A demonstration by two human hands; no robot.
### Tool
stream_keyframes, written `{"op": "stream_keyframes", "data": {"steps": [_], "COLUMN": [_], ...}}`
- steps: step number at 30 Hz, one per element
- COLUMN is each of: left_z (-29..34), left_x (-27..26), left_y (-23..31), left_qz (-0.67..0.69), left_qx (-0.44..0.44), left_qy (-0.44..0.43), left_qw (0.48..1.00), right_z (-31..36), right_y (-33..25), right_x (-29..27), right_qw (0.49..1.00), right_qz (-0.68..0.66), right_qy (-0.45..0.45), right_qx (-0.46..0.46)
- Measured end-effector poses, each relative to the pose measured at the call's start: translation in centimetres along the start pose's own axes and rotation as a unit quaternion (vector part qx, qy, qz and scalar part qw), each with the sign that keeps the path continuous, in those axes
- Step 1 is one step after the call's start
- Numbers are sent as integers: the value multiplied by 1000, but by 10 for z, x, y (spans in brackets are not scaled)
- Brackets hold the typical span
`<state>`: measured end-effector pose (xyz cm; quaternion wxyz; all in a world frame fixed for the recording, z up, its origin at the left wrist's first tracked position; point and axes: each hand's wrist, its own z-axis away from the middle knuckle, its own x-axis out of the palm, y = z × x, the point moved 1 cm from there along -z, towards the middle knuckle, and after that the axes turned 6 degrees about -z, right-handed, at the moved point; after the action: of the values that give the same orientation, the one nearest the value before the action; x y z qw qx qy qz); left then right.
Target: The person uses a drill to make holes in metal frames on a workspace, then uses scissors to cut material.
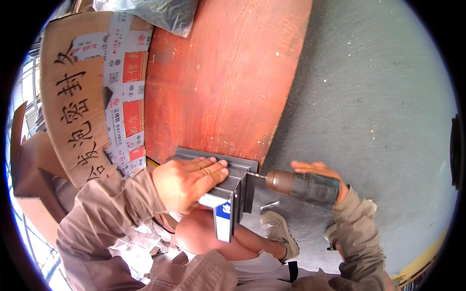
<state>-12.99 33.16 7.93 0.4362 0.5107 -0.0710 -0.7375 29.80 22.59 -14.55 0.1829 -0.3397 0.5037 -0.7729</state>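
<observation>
Left arm [104, 228] bends inward, hand [187, 182] palm-down on profile [238, 169].

A brown cardboard box [94, 82] with pale printed tape [112, 63] lies along the left of a scuffed red board [218, 82], 1 crumpled plastic bag [162, 12] overlaps the far ends of both, another carton [41, 162] stands at lower left, and speckled grey floor [364, 102] stretches right
</observation>
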Motion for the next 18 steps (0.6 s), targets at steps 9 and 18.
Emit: {"op": "stream_keyframes", "data": {"steps": [9, 18], "left_z": [0, -14], "left_x": [12, 51], "left_y": [-6, 23], "left_qz": [-14, -43], "left_qx": [-62, -390], "left_qy": [42, 242], "left_qw": [997, 888], "right_z": [3, -13], "right_y": [-35, 22], "right_x": [-56, -107], "right_qw": [995, 781], "right_qz": [-12, 444], "right_qy": [85, 424], "right_qx": [-55, 111]}}
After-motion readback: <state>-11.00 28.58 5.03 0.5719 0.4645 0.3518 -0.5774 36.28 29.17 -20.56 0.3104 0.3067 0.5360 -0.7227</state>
